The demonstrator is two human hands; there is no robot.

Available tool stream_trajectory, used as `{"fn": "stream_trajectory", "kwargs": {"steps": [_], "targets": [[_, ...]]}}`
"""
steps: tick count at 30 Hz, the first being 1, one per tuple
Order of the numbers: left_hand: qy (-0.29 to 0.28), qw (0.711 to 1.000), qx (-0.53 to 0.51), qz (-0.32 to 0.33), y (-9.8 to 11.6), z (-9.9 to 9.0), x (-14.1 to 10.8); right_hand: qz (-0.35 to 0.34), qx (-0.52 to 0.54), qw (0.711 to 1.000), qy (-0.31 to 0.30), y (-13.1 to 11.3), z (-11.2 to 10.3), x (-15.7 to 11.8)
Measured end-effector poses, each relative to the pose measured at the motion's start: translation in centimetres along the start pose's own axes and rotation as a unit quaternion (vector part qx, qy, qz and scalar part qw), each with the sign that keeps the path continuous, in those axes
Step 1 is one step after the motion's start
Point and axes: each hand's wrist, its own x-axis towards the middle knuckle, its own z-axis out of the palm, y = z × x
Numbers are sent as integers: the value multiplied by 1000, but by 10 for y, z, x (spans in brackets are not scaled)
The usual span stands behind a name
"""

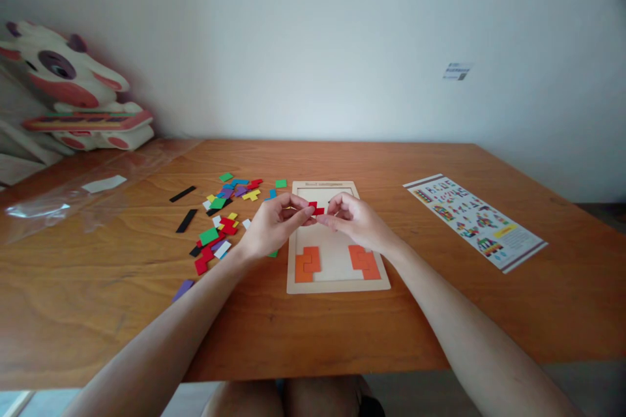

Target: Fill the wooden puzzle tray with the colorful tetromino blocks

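Over the upper part of a wooden puzzle board (290,234), my left hand (278,223) pinches a small red puzzle piece (317,210) between thumb and fingers. Opposite it, my right hand (356,221) is closed with its thumb and fingertips at the same piece's right side. Orange pieces lie in both lower corners of the board, at the left (307,264) and at the right (364,263). A small dark spot shows on the board behind the fingers; I cannot make out what it is.
Loose coloured pieces (209,236) lie scattered left of the board, some overlapping. A printed pattern sheet (476,221) lies to the right. Clear plastic wrapping (53,199) and a cow-shaped toy keyboard (92,94) are at the far left. A wall stands behind the wooden table (405,339).
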Motion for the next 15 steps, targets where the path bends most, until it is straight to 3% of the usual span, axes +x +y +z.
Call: {"fn": "stream_trajectory", "kwargs": {"steps": [4, 8, 12, 15], "targets": [[-14, 1000, -13, -17, 0, 1, 0, -21, -28, 999, 4, 1, -2, 2], [-37, 999, 7, -8, 2, 0, 1, 17, 32, 999, -23, -2, -3, 3], [-34, 989, 145, 6, 7, -7, 2, 43, 43, 997, -48, -7, -13, 0], [-63, 958, 280, 22, 7, -8, -1, 120, 13, 983, -138, -10, -24, -4]]}}
